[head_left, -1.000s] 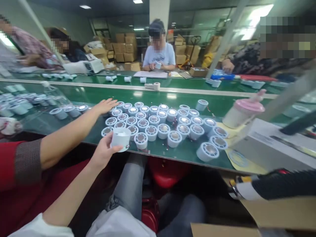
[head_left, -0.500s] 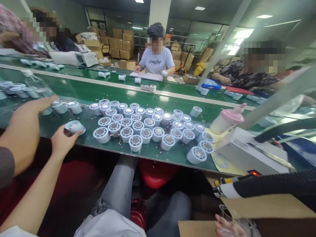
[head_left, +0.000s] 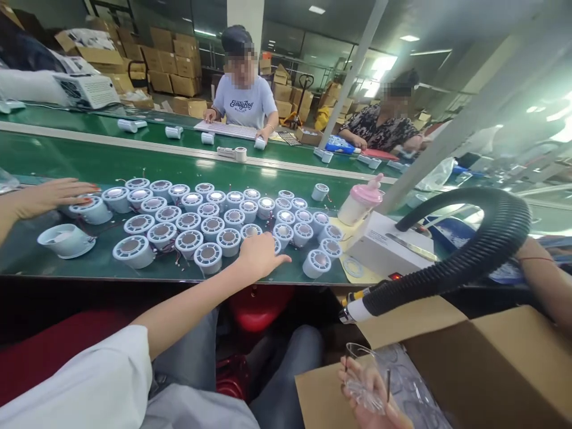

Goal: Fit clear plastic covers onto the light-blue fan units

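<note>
My left hand (head_left: 260, 257) reaches over the front of a group of white round fan-motor housings (head_left: 208, 257), thumb spread to the right. Its fingers lie over one housing and partly hide it; no firm grip shows. Low at the right, my right hand (head_left: 355, 381) holds a clear plastic cup-shaped part (head_left: 366, 396) with a ribbed bottom, above an open cardboard box (head_left: 491, 363). A single white housing (head_left: 67, 241) lies tilted at the left end of the bench. Another person's hand (head_left: 58, 195) touches a housing behind it.
A black flexible hose (head_left: 447, 262) arches from a white machine (head_left: 393, 238) over the box. Beside it stands a pink-lidded cup (head_left: 360, 199). The green conveyor (head_left: 170, 152) runs behind the housings, with people seated across it. A red stool (head_left: 252, 307) is under the bench.
My left hand has let go of the white housing at the left and moved right over the group. The view has turned right, and my right hand with the clear part shows more fully.
</note>
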`<state>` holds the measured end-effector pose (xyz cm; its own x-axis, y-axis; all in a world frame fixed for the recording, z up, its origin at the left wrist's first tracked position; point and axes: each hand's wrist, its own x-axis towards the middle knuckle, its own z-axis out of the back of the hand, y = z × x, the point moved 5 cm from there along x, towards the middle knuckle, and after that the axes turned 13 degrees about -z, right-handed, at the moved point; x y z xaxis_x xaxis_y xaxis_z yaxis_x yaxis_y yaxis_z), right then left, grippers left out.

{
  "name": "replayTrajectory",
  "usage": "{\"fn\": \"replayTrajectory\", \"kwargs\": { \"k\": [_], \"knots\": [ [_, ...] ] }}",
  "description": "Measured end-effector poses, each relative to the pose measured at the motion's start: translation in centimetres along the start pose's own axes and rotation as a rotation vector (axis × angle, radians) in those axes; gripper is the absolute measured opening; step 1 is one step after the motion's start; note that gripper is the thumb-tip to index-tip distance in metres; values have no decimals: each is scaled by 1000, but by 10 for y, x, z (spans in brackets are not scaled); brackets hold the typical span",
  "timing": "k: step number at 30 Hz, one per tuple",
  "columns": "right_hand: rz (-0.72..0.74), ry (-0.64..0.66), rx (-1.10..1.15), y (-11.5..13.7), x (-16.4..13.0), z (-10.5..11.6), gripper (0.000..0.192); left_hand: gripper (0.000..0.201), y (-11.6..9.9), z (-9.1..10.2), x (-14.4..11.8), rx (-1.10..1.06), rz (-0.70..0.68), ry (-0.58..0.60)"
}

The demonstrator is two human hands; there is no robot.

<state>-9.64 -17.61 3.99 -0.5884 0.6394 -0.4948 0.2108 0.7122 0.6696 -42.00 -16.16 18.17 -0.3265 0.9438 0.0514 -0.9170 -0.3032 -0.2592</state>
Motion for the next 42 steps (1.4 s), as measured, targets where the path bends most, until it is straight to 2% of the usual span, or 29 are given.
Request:
{"fn": "replayTrajectory", "kwargs": {
  "k": [3, 6, 7, 8, 10, 12, 14, 15, 17, 18, 20, 22, 24, 27, 30, 32, 34, 38, 40, 42],
  "knots": [
    [-26, 52, -62, -4, 4, 1, 43, 53, -1, -5, 6, -21, -3, 5],
    [-1, 51, -173, -4, 8, -6, 47, 39, 9, 0, -13, -62, -27, 3],
    [30, 51, -255, -2, 7, -13, 45, 36, 12, 0, -23, -139, -41, -6],
    [74, 45, -364, 0, 6, -21, 41, 34, 15, -1, -34, -286, -53, -13],
    [218, 26, -640, 8, 0, -44, 33, 31, 18, -13, -55, -787, -54, 29],
    [425, 4, -974, 16, -8, -73, 33, 31, 11, -35, -73, -1328, 21, 194],
    [665, -24, -1289, 22, -15, -102, 42, 34, -2, -57, -89, -1560, 113, 437],
    [773, -50, -1425, 24, -17, -115, 46, 37, -8, -66, -96, -1564, 122, 551],
    [901, -164, -1638, 27, -15, -131, 50, 40, -21, -76, -103, -1439, 23, 732],
    [909, -230, -1713, 28, -12, -135, 50, 40, -27, -77, -105, -1337, -75, 782],
    [849, -320, -1792, 31, -5, -136, 43, 33, -34, -71, -102, -1099, -301, 736],
    [751, -273, -1767, 31, -2, -133, 29, 26, -37, -61, -95, -873, -455, 542],
    [621, -155, -1626, 31, -1, -129, 15, 22, -35, -54, -92, -775, -495, 357],
    [381, -38, -1289, 31, -2, -123, 7, 38, -31, -59, -93, -886, -442, 269],
    [252, -102, -972, 33, -2, -117, 20, 59, -29, -69, -95, -953, -463, 237],
    [235, -172, -827, 36, -1, -111, 25, 62, -29, -74, -96, -933, -522, 234],
    [190, -190, -712, 37, 1, -106, 27, 64, -31, -77, -98, -983, -552, 296],
    [37, -138, -471, 35, 5, -98, 28, 66, -36, -80, -103, -1214, -460, 486],
    [71, -77, -470, 36, 3, -98, 23, 66, -38, -80, -104, -1302, -385, 525],
    [207, 0, -640, 39, -2, -102, 18, 63, -38, -79, -106, -1391, -302, 522]
  ]
}}
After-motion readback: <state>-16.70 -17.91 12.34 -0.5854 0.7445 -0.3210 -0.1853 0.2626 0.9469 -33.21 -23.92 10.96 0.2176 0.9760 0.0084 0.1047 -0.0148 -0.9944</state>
